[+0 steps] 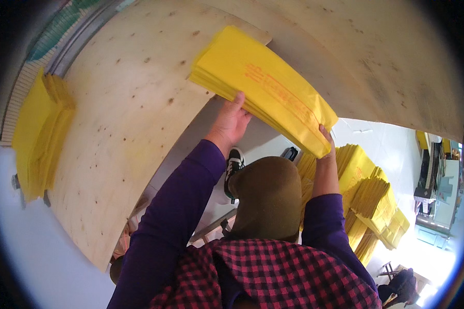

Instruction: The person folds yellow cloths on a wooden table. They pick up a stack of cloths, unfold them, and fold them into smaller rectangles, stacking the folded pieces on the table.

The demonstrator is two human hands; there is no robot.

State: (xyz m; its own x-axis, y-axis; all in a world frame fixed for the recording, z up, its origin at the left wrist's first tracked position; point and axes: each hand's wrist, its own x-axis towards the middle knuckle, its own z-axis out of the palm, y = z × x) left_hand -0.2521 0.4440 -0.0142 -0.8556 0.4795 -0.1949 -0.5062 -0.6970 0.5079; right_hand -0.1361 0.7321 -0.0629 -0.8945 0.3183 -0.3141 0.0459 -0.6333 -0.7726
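A thick stack of folded yellow bags [263, 85] with red print on top spans the space between my hands. Its far left end lies over the plywood table's corner, and the near right end reaches out past the edge. My left hand [232, 121] grips the near long side, thumb on top and fingers underneath. At the right end, my right hand [326, 139] holds the stack with the thumb on its upper face; the other fingers are mostly hidden below it.
Another yellow bag stack [41, 134] sits at the plywood table's [123, 103] far left edge. Several bundles of yellow bags [366, 190] are piled on the floor at my right. A second wooden surface [371, 56] runs along the upper right. My knee [268, 195] is below the stack.
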